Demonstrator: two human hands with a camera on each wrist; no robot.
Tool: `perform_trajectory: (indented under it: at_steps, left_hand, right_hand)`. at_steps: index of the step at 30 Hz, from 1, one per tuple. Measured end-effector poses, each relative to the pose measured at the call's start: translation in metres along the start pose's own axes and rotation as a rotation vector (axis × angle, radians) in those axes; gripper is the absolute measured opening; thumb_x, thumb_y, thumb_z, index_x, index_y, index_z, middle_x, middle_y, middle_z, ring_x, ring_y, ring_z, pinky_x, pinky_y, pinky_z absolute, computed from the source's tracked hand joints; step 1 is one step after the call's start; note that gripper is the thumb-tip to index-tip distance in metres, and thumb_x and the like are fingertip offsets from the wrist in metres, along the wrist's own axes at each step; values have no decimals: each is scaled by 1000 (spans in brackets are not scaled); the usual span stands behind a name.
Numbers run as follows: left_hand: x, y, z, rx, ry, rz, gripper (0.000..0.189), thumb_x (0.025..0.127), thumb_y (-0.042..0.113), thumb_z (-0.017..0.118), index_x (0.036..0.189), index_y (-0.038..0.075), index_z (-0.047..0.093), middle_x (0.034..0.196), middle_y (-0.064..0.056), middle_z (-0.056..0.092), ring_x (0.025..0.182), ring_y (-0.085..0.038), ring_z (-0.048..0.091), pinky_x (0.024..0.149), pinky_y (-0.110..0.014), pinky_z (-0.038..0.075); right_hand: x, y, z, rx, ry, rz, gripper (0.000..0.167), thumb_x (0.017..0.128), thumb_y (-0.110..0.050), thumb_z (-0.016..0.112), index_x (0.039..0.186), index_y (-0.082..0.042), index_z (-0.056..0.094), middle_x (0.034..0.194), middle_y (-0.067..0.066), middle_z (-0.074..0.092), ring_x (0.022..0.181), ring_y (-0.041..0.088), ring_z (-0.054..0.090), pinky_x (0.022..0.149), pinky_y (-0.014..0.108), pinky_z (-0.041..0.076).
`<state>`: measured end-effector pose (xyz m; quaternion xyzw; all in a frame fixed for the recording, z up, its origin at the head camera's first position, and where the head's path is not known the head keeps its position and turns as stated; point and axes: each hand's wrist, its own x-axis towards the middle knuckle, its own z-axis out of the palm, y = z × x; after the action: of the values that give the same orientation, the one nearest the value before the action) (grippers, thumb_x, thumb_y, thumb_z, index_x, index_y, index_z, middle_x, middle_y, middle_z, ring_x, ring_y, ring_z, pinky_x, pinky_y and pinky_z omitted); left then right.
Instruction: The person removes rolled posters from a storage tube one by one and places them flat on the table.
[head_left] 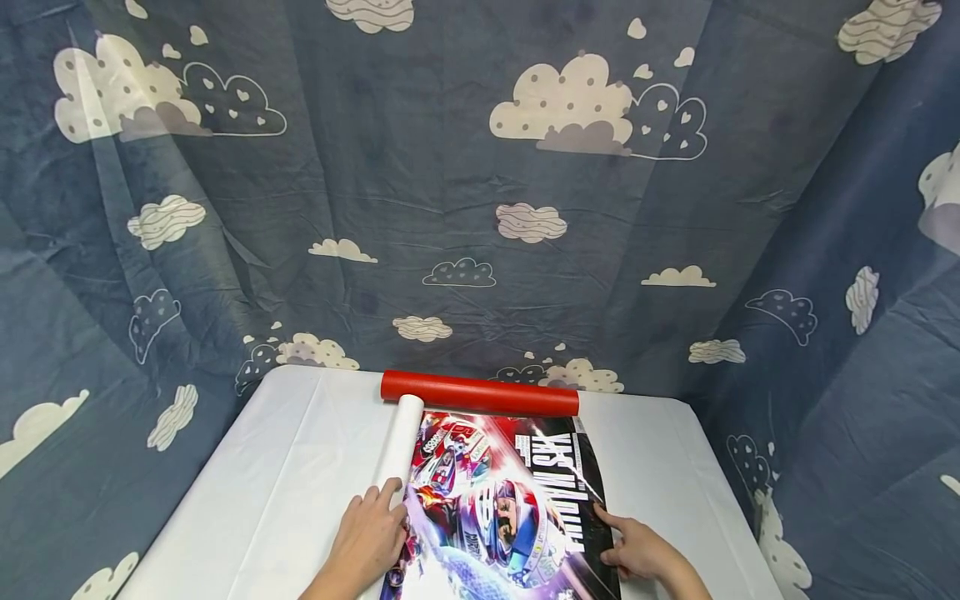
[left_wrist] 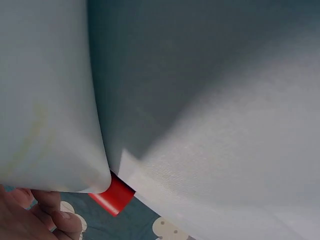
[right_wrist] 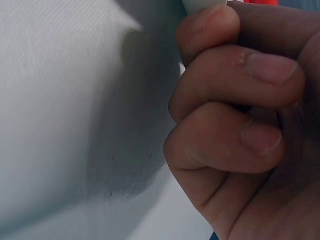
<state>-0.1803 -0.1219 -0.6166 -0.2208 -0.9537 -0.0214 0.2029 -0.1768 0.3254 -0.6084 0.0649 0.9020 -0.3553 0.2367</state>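
A glossy poster (head_left: 487,492) with a helmeted racer and large white lettering lies partly unrolled on the white table. Its left side is still a white roll (head_left: 406,429), back side outward. My left hand (head_left: 367,533) grips this roll at the poster's left side; the left wrist view shows its bent fingers (left_wrist: 62,220) by the roll's end. At the opposite edge, my right hand (head_left: 637,546) pinches the poster between thumb and forefinger. In the right wrist view the other fingers (right_wrist: 225,135) are curled toward the palm, and only a sliver of the poster shows.
A red tube (head_left: 480,394) lies across the back of the white table (head_left: 292,467), just beyond the poster's top edge. Dark blue cloth (head_left: 450,183) printed with clouds hangs behind the table and along both sides.
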Motion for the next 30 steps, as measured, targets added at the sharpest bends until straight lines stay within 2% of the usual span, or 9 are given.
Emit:
perform_trajectory:
  at_steps: [3, 6, 11, 17, 22, 26, 30]
  left_hand:
    - [-1, -1, 0, 9, -14, -21, 21, 82, 35, 85, 88, 18, 75, 128, -6, 65, 87, -20, 58, 63, -32, 39]
    - [-2, -2, 0, 26, 11, -17, 29, 76, 38, 91, 88, 19, 72, 127, -6, 65, 86, -20, 58, 62, -32, 38]
    - [-5, -6, 3, 39, 42, 2, 33, 68, 30, 95, 92, 22, 73, 128, -6, 65, 84, -20, 59, 61, -29, 38]
    - [-9, -9, 1, 19, 7, 2, 18, 72, 23, 87, 88, 26, 78, 136, -1, 68, 83, -17, 56, 62, -29, 37]
    - [-9, -13, -4, 15, 1, -3, 8, 76, 25, 85, 82, 27, 81, 135, 3, 69, 82, -16, 53, 63, -29, 36]
    - [-8, -17, -7, 16, -24, -29, 7, 82, 25, 82, 87, 23, 79, 135, 2, 69, 85, -18, 57, 64, -32, 38]
    - [-8, -21, -7, 23, -7, -44, 13, 81, 26, 82, 88, 19, 74, 135, -3, 68, 86, -21, 60, 63, -33, 40]
  right_hand:
    - [0, 3, -2, 8, -3, 0, 84, 82, -3, 82, 158, -2, 46, 54, 0, 57, 45, 11, 51, 49, 21, 37]
    - [-2, 5, -3, 8, 1, 4, 84, 81, -3, 83, 158, -2, 47, 55, 1, 58, 45, 10, 52, 49, 21, 37]
    - [-5, 7, -5, 14, -2, 5, 85, 81, -3, 82, 158, -1, 46, 55, 1, 57, 46, 10, 50, 49, 21, 37]
    - [-7, 11, -8, 28, -11, 16, 85, 81, -3, 82, 158, -2, 45, 58, 2, 59, 47, 10, 51, 50, 20, 39]
    - [-9, 17, -15, 29, -30, -46, 85, 83, -3, 80, 158, 3, 41, 57, 1, 58, 46, 9, 51, 49, 21, 38]
    - [-10, 21, -19, 35, -43, -83, 84, 84, -3, 79, 158, 6, 40, 54, -1, 56, 45, 9, 49, 48, 20, 37]
    - [-11, 23, -22, 37, -42, -75, 85, 84, -2, 79, 158, 5, 40, 55, -1, 56, 46, 9, 49, 48, 19, 37]
